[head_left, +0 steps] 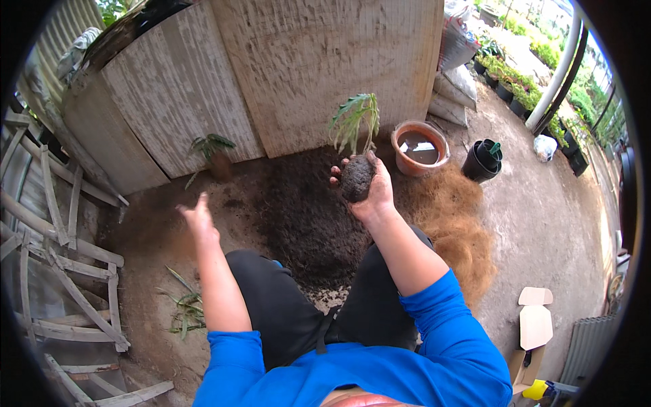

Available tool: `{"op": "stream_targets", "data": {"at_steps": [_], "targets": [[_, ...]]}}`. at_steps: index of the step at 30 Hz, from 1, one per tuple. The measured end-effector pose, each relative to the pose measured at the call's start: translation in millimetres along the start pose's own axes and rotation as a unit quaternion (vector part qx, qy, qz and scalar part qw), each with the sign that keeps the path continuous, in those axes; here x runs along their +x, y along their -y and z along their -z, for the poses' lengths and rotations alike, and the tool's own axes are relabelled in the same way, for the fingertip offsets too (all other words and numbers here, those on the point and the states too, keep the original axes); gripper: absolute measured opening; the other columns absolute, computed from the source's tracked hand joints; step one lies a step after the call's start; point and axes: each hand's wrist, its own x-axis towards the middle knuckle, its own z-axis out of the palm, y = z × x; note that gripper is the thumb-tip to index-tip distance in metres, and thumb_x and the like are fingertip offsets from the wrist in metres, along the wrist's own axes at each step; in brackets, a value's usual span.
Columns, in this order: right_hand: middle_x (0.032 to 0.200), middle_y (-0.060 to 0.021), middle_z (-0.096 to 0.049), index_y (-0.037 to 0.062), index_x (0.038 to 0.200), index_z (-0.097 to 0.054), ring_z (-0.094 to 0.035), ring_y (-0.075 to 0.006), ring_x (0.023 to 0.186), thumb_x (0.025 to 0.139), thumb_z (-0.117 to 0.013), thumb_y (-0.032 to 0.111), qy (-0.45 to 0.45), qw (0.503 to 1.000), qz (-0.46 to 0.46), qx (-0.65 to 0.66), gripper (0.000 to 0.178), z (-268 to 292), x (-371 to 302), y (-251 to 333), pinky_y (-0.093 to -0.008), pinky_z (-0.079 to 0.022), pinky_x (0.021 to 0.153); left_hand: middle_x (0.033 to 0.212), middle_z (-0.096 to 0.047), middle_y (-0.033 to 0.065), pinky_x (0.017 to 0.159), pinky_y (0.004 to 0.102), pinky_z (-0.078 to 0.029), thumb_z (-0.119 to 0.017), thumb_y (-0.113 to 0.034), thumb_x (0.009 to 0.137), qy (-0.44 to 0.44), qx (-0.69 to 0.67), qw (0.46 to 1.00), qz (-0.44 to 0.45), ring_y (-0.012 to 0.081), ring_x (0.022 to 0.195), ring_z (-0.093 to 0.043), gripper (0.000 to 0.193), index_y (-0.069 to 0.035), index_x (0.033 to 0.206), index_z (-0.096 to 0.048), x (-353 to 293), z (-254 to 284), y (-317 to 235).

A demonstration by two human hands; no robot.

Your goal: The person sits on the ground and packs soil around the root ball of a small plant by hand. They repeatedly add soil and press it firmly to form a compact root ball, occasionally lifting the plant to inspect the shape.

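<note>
Head view: right hand grips a plant's soil ball above the soil heap; left hand hangs loose, holding nothing.

You get soft, even daylight with no hard shadows. The garden at upper right is overexposed, nearly washed out. Your left hand is slightly motion-blurred. The fisheye bends the wooden boards near the rim, and black vignette fills the corners.
</note>
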Motion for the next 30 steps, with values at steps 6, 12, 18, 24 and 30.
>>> {"op": "stream_targets", "data": {"at_steps": [6, 12, 18, 24, 30], "targets": [[0.083, -0.0098, -0.055, 0.0078, 0.092, -0.046, -0.057, -0.0319, 0.08, 0.088, -0.041, 0.039, 0.023, 0.999, -0.013, 0.039, 0.032, -3, 5, -3, -0.0447, -0.047, 0.072, 0.136, -0.034, 0.012, 0.1, 0.0612, -0.007, -0.061, -0.043, 0.074, 0.242, 0.426, 0.845, -0.216, 0.0289, 0.131, -0.018, 0.043, -0.026, 0.114, -0.057, -72, -33, -5], [0.084, -0.0114, -0.057, 0.0054, 0.09, -0.051, -0.055, -0.0335, 0.088, 0.088, -0.039, 0.042, 0.055, 0.997, -0.047, 0.041, 0.038, -1, 3, -13, -0.0461, -0.046, 0.079, 0.12, -0.05, 0.014, 0.097, 0.0396, -0.032, -0.07, -0.018, 0.067, 0.343, 0.221, 0.833, -0.375, 0.031, 0.118, -0.04, 0.024, -0.011, 0.09, -0.067, -123, -65, 4], [0.088, -0.0132, -0.057, 0.0046, 0.091, -0.052, -0.054, -0.0342, 0.09, 0.088, -0.038, 0.043, 0.082, 0.994, -0.057, 0.045, 0.041, 2, 1, -18, -0.0467, -0.046, 0.08, 0.112, -0.05, 0.0117, 0.092, 0.0396, -0.037, -0.069, -0.011, 0.065, 0.321, 0.132, 0.862, -0.369, 0.0284, 0.109, -0.044, 0.016, -0.005, 0.08, -0.066, -135, -82, 17], [0.087, -0.0098, -0.057, 0.008, 0.093, -0.049, -0.055, -0.0332, 0.088, 0.087, -0.042, 0.042, 0.061, 0.996, -0.055, 0.046, 0.035, -4, -3, -15, -0.0456, -0.045, 0.079, 0.106, -0.049, 0.0098, 0.09, 0.0347, -0.037, -0.07, -0.008, 0.064, 0.304, 0.166, 0.841, -0.415, 0.0248, 0.105, -0.045, 0.014, -0.003, 0.077, -0.066, -138, -75, 6], [0.088, -0.0103, -0.057, 0.0075, 0.094, -0.049, -0.055, -0.0343, 0.091, 0.088, -0.04, 0.043, 0.065, 0.996, -0.047, 0.031, 0.038, -4, -1, -13, -0.0475, -0.043, 0.081, 0.106, -0.045, 0.0056, 0.089, 0.0301, -0.036, -0.069, -0.002, 0.065, 0.367, 0.011, 0.892, -0.263, 0.0197, 0.104, -0.044, 0.01, -0.002, 0.075, -0.066, -132, -69, 1]]}}
